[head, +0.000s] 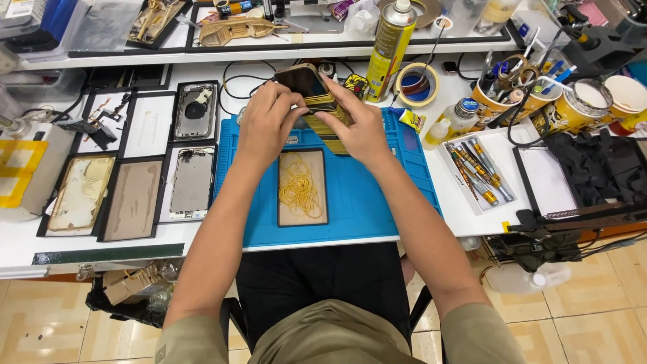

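Observation:
Both my hands hold a phone [311,87] wrapped in yellowish rubber bands above the far part of a blue work mat [377,195]. My left hand [266,121] grips its left side, fingers over the dark upper end. My right hand [357,125] holds its right side, fingers on the banded part. Just in front of my hands a flat phone panel [302,187] lies on the mat with a loose heap of yellow rubber bands on it.
Several phone back panels and frames [135,195] lie in rows at the left. A spray can [391,47], tape rolls [416,84], glue bottles, a tray of screwdrivers [480,175] and cups of tools [512,94] stand at the right. A shelf runs along the back.

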